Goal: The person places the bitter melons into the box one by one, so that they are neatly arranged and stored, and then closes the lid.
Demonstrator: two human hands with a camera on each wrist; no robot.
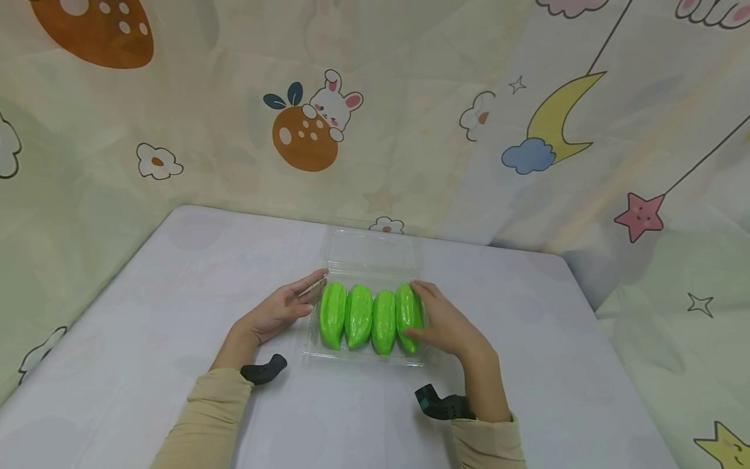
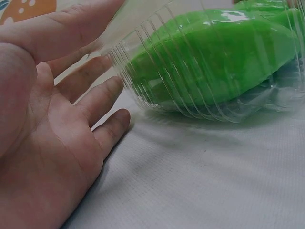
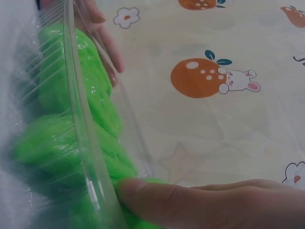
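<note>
Several glossy, bright green elongated pieces with a pointed end, like toy fruit (image 1: 359, 316), lie side by side in a clear plastic clamshell box (image 1: 363, 357). The box's lid (image 1: 372, 251) stands folded back on the far side. My left hand (image 1: 278, 312) is at the box's left wall, its fingers nearly straight and spread; in the left wrist view the fingertips touch the ribbed plastic. My right hand (image 1: 448, 319) holds the rightmost green piece (image 1: 409, 319) between thumb and fingers, the thumb (image 3: 152, 198) over the box's near rim. Part of that piece is hidden by the hand.
A white-covered table (image 1: 176, 293) carries the box near its far edge. Behind and beside it hangs a cloth (image 1: 410, 130) printed with rabbits, fruit, flowers and stars. A black strap-like device (image 1: 445, 404) sits on each wrist.
</note>
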